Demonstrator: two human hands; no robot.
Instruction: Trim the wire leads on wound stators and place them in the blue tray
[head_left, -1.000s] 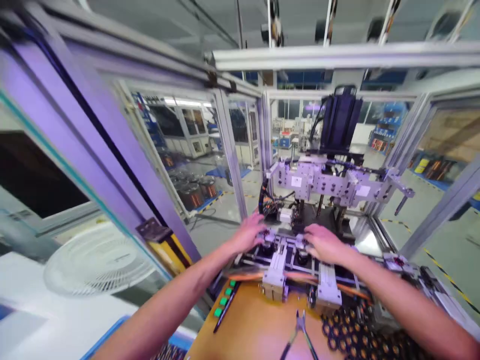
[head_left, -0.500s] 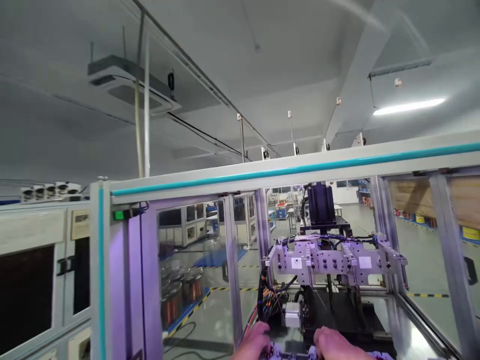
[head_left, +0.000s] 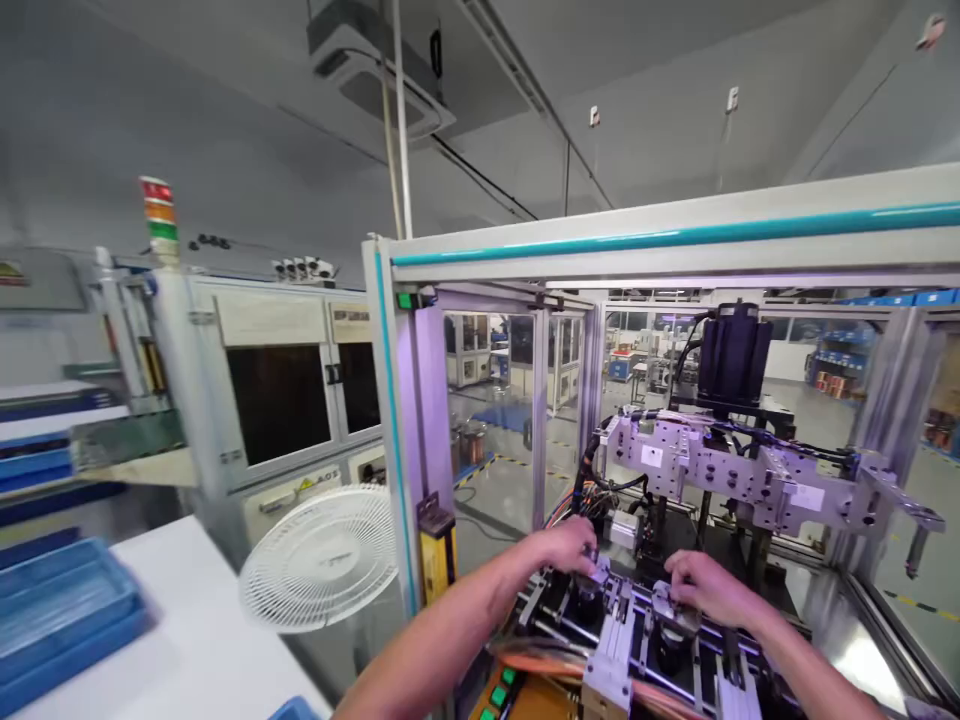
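Both my arms reach into a glass-walled machine cell. My left hand point(head_left: 564, 548) rests with curled fingers on the left station of a metal fixture point(head_left: 626, 640), over a dark round part point(head_left: 583, 598). My right hand point(head_left: 701, 587) lies palm down with bent fingers on the right station, over another dark round part point(head_left: 667, 640). What the fingers grip is hidden. Above and behind the hands hangs a pale metal head point(head_left: 742, 472) with cables and a black motor point(head_left: 731, 352).
The cell frame point(head_left: 397, 420) with a teal stripe stands left of my arms, a yellow sensor bar point(head_left: 439, 545) at its foot. A white fan point(head_left: 322, 555) and blue trays point(head_left: 64, 610) sit on the white table at left. Green buttons point(head_left: 496, 697) lie below.
The view swung up toward the ceiling, then came down and turned left. Both hands have stayed on the fixture inside the machine.
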